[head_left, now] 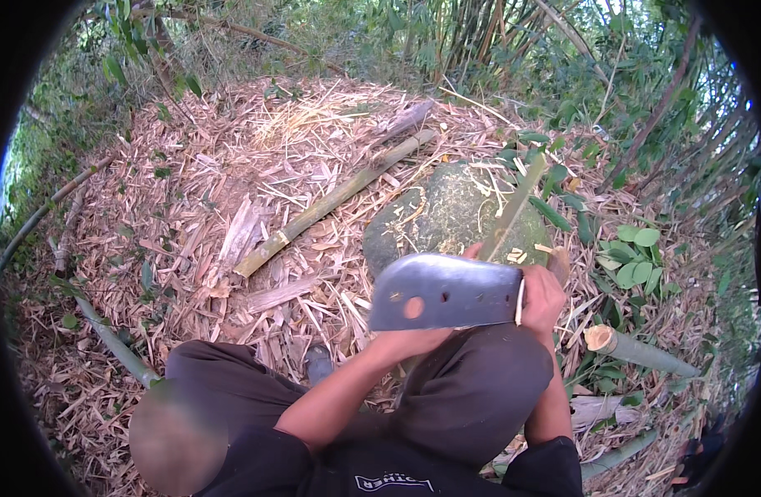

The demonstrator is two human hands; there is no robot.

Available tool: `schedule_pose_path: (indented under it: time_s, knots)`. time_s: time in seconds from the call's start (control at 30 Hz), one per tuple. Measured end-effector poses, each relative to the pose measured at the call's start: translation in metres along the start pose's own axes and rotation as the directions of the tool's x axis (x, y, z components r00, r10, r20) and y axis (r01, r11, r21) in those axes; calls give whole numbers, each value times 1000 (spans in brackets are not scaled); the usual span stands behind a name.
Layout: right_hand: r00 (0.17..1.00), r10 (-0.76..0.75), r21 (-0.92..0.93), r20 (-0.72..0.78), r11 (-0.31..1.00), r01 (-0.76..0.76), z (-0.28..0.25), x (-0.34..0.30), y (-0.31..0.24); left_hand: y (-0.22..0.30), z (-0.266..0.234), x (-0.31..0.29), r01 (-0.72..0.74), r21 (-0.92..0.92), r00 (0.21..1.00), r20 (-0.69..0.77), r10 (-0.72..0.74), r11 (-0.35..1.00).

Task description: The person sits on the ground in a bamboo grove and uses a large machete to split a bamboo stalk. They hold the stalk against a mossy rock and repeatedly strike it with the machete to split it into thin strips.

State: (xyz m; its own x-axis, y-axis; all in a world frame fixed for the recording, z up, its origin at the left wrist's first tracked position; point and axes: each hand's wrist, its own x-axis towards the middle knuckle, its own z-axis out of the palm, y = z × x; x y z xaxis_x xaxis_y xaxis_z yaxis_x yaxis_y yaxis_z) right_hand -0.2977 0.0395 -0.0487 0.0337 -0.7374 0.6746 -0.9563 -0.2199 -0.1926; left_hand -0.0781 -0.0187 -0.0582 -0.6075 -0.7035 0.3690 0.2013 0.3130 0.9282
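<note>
Over the near edge of the stone [397,236], the right hand [544,294] is clamping its curled fingers around the handle of a cleaver [471,286], whose broad dark blade is reaching leftward from the fist; a thin pale sliver [519,301] is standing at the blade's right end, just beside those fingers; the left hand [473,250] is hiding mostly behind the blade, only a fingertip showing above the top edge, so I cannot tell whether it is closed on anything.

Just beside that fingertip, a bamboo strip [513,209] is slanting up and rightward across the stone's right side, its far end reaching past the far right edge and its lower end disappearing behind the blade; whether it is touching the stone, I cannot tell; shavings [480,178] are lying on the stone's top; the right knee [513,364] is rising just below the blade.

Left of the stone, a pole [339,203] is lying aslant on the littered ground [190,190]; right of the knee, a cut log [645,352] is turning its pale end toward it; green leaves [637,261] are lying beyond the stone's right edge.
</note>
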Motion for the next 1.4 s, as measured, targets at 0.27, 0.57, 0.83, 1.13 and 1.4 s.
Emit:
schedule_pose_path:
  time_s: [0.27,0.57,0.83,1.13,1.4]
  knots:
    - [980,-108,64,165,993,99,-7,15,4,-5,-4,-3,120,-195,990,100,-102,973]
    - [958,-182,122,222,980,158,-9,26,-6,-31,-17,-62,325,-944,917,303,-259,48]
    - [960,-274,18,55,962,273,-7,37,-27,10,-19,-97,243,-718,945,24,-325,652]
    - [449,884,94,130,439,-893,-19,-109,36,50,-19,-223,613,66,790,-30,-612,788]
    - [911,412,-44,19,911,-411,-60,14,2,62,-133,-63,573,-94,760,-312,-571,814]
